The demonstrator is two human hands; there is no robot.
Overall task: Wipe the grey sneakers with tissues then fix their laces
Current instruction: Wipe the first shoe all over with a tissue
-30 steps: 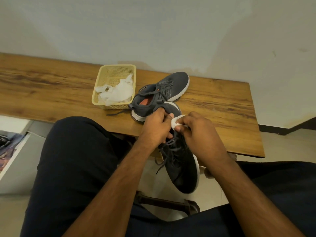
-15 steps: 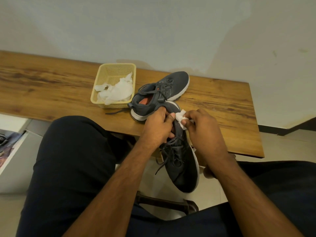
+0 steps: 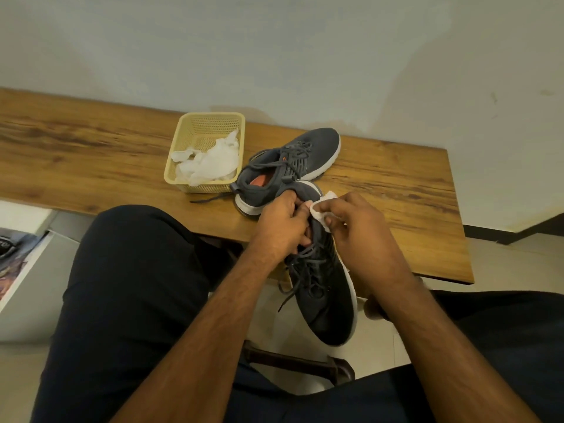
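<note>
A grey sneaker (image 3: 325, 296) with a white sole hangs between my knees, toe towards me and loose laces dangling. My left hand (image 3: 282, 228) grips its heel collar from the left. My right hand (image 3: 355, 230) pinches a small white tissue (image 3: 322, 210) against the sneaker's heel side. The second grey sneaker (image 3: 293, 160), with an orange insole and untied laces, lies on the wooden table (image 3: 91, 154) just beyond my hands.
A yellow plastic basket (image 3: 207, 123) holding several crumpled white tissues (image 3: 210, 163) stands on the table left of the second sneaker. A wall rises right behind the table. A wooden chair frame (image 3: 305, 363) shows below the held sneaker, and a printed sheet (image 3: 12, 257) lies at far left.
My right hand has slid the tissue a little along the sneaker's heel area, from its top towards its right side. My left hand keeps its grip.
</note>
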